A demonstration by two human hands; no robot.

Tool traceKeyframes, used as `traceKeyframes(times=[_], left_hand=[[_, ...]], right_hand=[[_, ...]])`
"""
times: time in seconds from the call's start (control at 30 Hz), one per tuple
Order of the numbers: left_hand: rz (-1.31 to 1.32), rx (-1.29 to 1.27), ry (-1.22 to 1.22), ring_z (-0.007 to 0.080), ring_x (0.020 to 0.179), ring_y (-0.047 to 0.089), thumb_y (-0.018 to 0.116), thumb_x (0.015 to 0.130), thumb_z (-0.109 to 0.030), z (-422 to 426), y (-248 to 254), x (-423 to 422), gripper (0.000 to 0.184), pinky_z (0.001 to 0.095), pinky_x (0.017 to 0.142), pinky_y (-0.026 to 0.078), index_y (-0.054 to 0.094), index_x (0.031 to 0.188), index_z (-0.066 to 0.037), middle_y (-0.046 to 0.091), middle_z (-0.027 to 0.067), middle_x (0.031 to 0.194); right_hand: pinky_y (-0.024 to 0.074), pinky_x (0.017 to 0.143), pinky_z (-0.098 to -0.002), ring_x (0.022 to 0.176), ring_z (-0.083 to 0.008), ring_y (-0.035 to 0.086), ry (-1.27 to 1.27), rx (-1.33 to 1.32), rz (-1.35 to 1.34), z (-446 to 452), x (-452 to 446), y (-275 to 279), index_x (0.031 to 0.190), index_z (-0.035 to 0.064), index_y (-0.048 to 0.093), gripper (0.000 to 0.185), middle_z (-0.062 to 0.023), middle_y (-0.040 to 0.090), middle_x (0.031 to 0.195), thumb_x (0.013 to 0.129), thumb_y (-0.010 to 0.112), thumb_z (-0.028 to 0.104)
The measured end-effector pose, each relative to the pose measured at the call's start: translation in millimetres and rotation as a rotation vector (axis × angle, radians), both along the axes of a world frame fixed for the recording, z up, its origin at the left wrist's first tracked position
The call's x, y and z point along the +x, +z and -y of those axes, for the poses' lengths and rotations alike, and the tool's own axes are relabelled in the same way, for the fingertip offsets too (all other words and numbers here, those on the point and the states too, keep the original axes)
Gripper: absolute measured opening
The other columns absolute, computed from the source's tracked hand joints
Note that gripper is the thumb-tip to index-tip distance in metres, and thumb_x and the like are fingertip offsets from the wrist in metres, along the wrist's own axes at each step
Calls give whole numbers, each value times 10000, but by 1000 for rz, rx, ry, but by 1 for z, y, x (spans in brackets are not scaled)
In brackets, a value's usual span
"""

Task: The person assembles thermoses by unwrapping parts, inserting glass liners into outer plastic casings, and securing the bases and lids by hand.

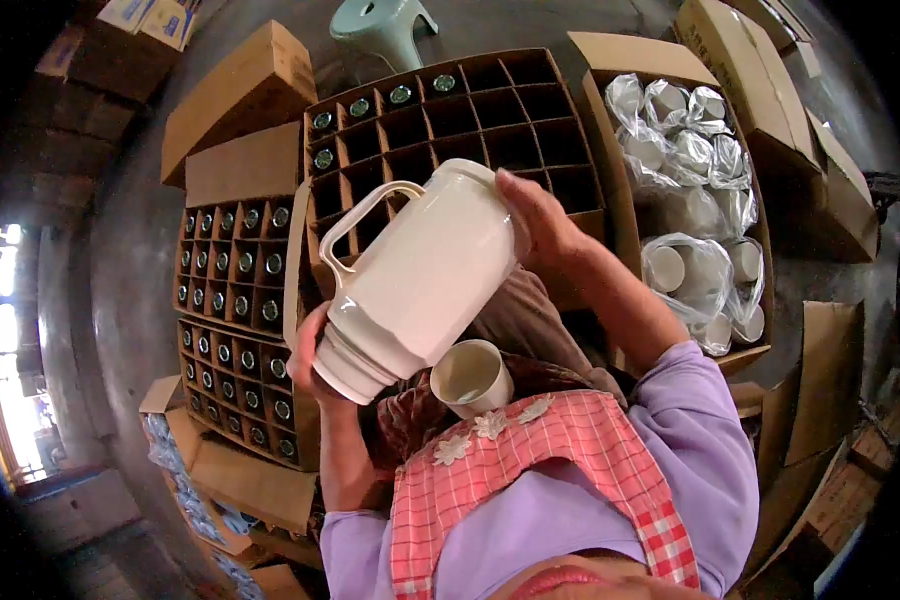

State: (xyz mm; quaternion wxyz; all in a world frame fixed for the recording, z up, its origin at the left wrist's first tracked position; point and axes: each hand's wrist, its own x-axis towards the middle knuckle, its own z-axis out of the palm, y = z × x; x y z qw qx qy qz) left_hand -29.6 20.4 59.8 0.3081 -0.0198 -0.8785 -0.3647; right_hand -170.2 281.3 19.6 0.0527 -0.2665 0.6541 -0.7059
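Observation:
A cream thermos jug body with a loop handle lies tilted between my two hands, above my lap. My left hand wraps round its ringed, stepped end at the lower left. At the upper right my right hand grips the opposite end, with the fingers partly hidden behind the body. A cream cup-shaped piece rests on my lap against the apron, just below the jug body, and neither hand touches it.
A divided carton ahead holds several shiny round-topped pieces in its far-left cells. More divided cartons with similar pieces stand at left. A carton of plastic-wrapped cream cups stands at right. Beyond is a pale green stool.

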Motion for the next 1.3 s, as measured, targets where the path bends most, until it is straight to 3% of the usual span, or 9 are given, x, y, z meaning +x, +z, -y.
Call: traceKeyframes(times=[0.1,0.2,0.3,0.47,0.57,0.8,0.9,1.1,1.3], left_hand=[[-76,15,-25,165,790,600,639,763,-121,-14,26,-7,267,301,745,489,597,980,28,641,97,911],[149,239,51,174,802,622,602,791,-88,2,17,-9,256,291,737,503,600,1012,39,649,101,930],[249,1166,-59,185,859,613,546,836,-116,31,-37,-7,258,320,774,494,585,1050,22,630,110,997],[439,1353,-91,190,870,613,534,844,-121,27,-52,-7,259,323,781,492,581,1054,22,627,114,1007],[480,1326,-108,193,876,612,527,849,-123,20,-56,-6,259,325,786,491,579,1057,22,625,117,1013],[118,170,-102,197,879,615,530,842,-133,7,0,-2,275,313,796,487,574,1063,24,622,120,1026],[119,115,-125,207,883,615,543,832,-152,12,11,-9,291,321,802,487,576,1059,27,626,129,1014],[325,955,-134,227,848,631,565,812,-145,20,-30,-18,287,321,774,504,584,1034,37,637,148,977],[81,105,-93,247,813,646,587,792,-138,2,-1,-6,285,321,745,522,593,1008,47,647,168,939]], right_hand=[[479,755,-326,850,-191,579,-72,-60,-144,-3,-30,-35,1127,7,537,438,-118,588,953,822,556,321],[506,774,-354,850,-207,597,270,-291,753,-13,-28,21,1101,91,588,379,-133,593,994,740,703,84],[506,721,-304,858,-195,603,-185,-104,-186,-2,-10,24,971,97,684,208,-120,630,1010,774,639,45],[502,720,-321,832,-249,596,-129,158,-793,-18,-5,32,991,77,663,339,-93,639,977,660,674,5],[503,643,-318,748,-256,598,-127,222,-943,-20,-1,55,950,69,662,294,-101,648,909,660,678,24],[478,594,-282,653,-107,581,45,338,645,-25,-12,19,876,-24,657,175,-71,654,737,811,597,127],[481,654,-255,741,-110,591,-61,156,547,-27,-2,37,955,-15,652,217,-70,654,826,806,628,142],[475,733,-251,819,-183,610,-24,246,-688,-41,-8,47,964,-35,622,243,-115,637,872,737,642,50],[477,699,-250,752,-168,592,-168,169,382,-46,1,13,947,-53,605,218,-61,622,821,854,511,120]])
